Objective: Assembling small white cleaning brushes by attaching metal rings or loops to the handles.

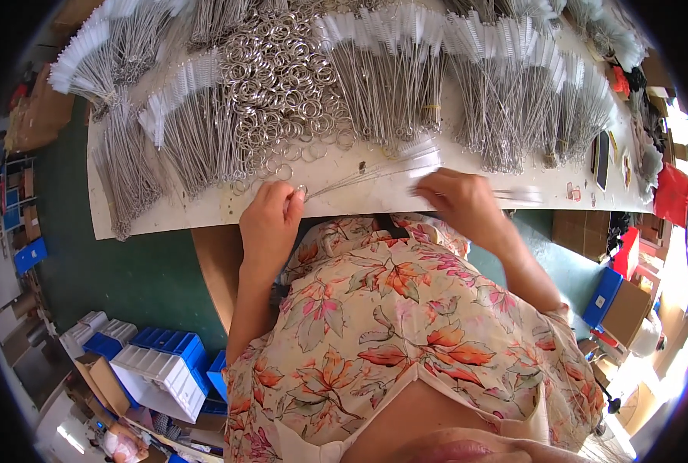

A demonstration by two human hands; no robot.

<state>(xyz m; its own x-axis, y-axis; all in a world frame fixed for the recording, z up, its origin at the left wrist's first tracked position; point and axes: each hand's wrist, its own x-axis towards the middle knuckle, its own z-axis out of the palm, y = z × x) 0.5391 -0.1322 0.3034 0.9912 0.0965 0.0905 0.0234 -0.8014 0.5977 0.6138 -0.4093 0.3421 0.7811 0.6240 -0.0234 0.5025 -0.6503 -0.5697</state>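
White table point(205, 216) under wire brush bundles point(390, 85) and metal rings point(282, 85)

Green floor point(128, 270), white worktable point(205, 208), blue bins point(166, 343), bright daylight at right

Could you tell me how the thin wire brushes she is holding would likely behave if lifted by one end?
The wire brushes look long and very thin, so they would probably sag and spring rather than stay stiff. They seem light. Gathered at the ring by the left hand, they fan out toward the right hand, so loose ends may splay.
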